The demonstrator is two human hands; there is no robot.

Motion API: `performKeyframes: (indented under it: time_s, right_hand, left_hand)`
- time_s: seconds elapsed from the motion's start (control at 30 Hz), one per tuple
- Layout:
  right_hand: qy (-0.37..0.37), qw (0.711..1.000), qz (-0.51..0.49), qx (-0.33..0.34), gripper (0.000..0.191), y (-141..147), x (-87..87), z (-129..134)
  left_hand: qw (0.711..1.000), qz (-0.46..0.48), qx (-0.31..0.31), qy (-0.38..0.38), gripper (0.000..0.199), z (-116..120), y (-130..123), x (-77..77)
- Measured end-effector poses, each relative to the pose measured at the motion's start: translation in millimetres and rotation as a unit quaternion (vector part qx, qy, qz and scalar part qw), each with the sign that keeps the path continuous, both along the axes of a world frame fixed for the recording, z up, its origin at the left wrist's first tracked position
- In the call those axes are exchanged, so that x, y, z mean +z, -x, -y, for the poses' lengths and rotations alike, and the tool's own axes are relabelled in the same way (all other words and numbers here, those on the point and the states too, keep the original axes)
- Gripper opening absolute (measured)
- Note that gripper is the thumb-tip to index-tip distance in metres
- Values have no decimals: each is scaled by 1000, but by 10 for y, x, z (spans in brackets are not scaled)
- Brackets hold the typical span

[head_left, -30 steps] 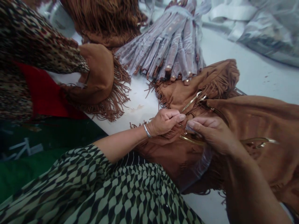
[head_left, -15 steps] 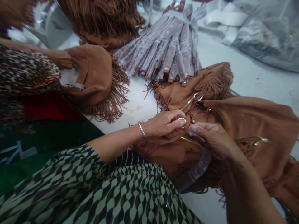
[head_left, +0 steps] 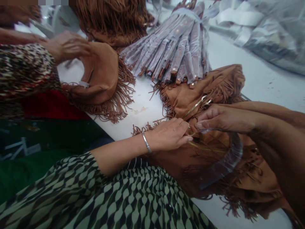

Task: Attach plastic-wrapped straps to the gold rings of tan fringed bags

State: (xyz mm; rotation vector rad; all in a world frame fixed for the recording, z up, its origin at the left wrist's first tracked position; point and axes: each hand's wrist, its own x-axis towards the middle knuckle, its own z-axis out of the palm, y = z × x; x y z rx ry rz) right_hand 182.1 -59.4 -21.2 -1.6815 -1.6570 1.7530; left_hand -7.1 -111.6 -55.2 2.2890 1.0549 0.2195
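Observation:
My left hand (head_left: 168, 135), wearing a silver bangle, pinches a gold metal ring (head_left: 190, 130) at the edge of a brown fringed suede bag (head_left: 171, 162). Close beside it, the fingers of my right hand (head_left: 218, 119) are closed on the end of a strap (head_left: 224, 167) wrapped in clear plastic. The rest of that strap hangs in a curve over the bag. My fingers partly hide the ring and the strap's end, so I cannot tell whether the strap passes through the ring. A gold zip runs along the bag's opening.
Behind my hands lies another fringed bag (head_left: 190, 98). Beyond it is a tied bundle of plastic-wrapped straps (head_left: 171, 47). At the left, a co-worker's hand (head_left: 69, 46) is over a brown bag (head_left: 105, 73). Clear plastic bags (head_left: 281, 38) lie at the back right.
My right hand has moved up and turned flatter, carrying the strap, whose loop now hangs further right. My left hand has shifted slightly down. The co-worker's hand has lifted over their bag.

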Motion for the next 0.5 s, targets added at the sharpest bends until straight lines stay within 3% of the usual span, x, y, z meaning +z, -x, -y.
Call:
performKeyframes:
  time_s: [0.1,0.27,0.37,0.5]
  right_hand:
    - [34,999,-12,13,41,7,-41,-5]
    - [230,960,-54,150,37,-11,-62,-273]
    - [211,965,-48,147,36,-42,-68,-332]
    - [158,975,-34,150,41,-89,-101,-220]
  left_hand:
    - [999,-18,-27,-27,34,-36,-14,-76]
    - [997,-4,-57,-55,34,-137,-46,-257]
    - [996,11,-70,-62,36,-201,-46,-358]
    - [994,18,-58,-88,35,-233,-32,-449]
